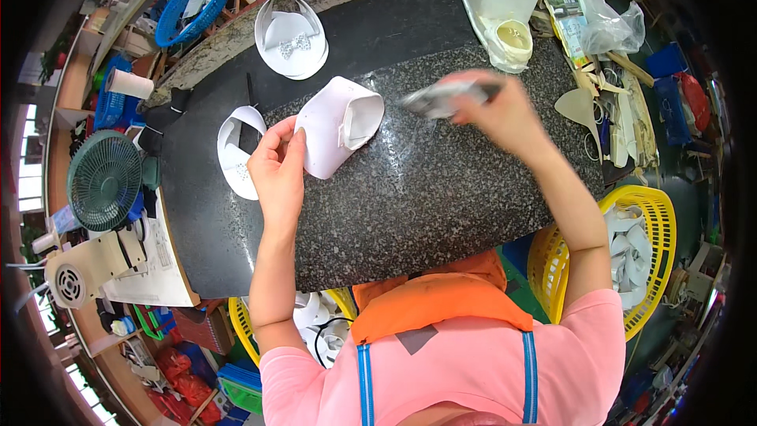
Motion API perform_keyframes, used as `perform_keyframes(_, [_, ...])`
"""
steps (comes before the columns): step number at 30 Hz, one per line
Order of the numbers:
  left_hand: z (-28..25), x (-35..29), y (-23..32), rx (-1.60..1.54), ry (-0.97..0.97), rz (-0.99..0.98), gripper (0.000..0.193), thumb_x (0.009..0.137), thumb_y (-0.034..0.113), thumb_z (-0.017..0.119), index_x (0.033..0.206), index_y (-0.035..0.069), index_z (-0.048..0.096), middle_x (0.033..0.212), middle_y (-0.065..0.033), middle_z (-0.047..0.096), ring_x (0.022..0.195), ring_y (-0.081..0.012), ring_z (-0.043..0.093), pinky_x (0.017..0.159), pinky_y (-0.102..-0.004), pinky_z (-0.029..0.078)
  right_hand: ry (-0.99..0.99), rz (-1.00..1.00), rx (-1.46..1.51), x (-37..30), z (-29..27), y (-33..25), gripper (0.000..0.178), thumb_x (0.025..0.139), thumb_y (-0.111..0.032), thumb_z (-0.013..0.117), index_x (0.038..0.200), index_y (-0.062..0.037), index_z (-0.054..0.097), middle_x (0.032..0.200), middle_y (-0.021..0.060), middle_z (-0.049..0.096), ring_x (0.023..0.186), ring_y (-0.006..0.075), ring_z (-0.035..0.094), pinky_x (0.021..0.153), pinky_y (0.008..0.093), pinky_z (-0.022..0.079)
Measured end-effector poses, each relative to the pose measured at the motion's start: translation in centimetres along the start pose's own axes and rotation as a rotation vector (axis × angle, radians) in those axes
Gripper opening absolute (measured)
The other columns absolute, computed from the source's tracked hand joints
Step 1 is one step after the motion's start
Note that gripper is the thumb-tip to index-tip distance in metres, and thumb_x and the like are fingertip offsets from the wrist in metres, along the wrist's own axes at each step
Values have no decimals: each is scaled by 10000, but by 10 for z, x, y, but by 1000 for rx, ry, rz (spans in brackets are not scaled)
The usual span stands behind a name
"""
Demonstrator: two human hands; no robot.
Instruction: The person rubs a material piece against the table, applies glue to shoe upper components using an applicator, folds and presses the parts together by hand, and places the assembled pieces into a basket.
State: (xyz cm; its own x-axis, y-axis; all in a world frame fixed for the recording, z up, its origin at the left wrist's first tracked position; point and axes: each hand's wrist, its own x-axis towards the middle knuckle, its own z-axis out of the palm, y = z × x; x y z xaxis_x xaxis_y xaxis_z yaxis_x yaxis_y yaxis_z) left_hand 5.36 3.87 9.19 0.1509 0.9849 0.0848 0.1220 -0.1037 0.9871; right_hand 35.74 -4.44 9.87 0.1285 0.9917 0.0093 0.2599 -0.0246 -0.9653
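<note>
My left hand pinches the edge of a white shoe upper that stands curved on the dark worktop, its rounded opening facing right. Raised to the right of it, my right hand is closed round a grey metal tool, too smeared by motion to name its kind. Just left of my left hand lies a white upper with a sparkly ornament. Farther back rests another white upper with a glittering bow on it.
A white glue dispenser stands at the back right beside a clear plastic bag. Yellow baskets of white pieces flank me below the worktop. At the left are a green fan and a thread cone.
</note>
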Motion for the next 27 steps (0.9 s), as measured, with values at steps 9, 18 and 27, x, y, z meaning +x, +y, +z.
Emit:
perform_keyframes(9, [-1, 38, -8, 107, -81, 67, 221, 948, 73, 621, 1115, -48, 698, 814, -24, 672, 619, -64, 562, 497, -220, 434, -96, -548, -552, 48, 71, 50, 224, 772, -9, 675, 989, -65, 691, 938, 129, 629, 890, 350, 652, 775, 444, 538])
perform_keyframes(18, [92, 167, 22, 717, -227, 367, 291, 863, 170, 582, 1051, 18, 743, 955, -192, 742, 912, -303, 723, 799, -384, 534, -101, -467, -469, 59, 49, 27, 218, 799, -61, 687, 1016, -46, 707, 955, 162, 651, 873, 363, 662, 762, 449, 539])
perform_keyframes(27, [132, 187, 1, 1042, -470, 257, 266, 787, 59, 606, 998, 26, 765, 956, -200, 739, 844, -330, 734, 766, -409, 581, -133, -457, -530, 44, 52, 37, 205, 815, -60, 723, 1019, -48, 709, 898, 124, 623, 807, 318, 648, 695, 409, 519])
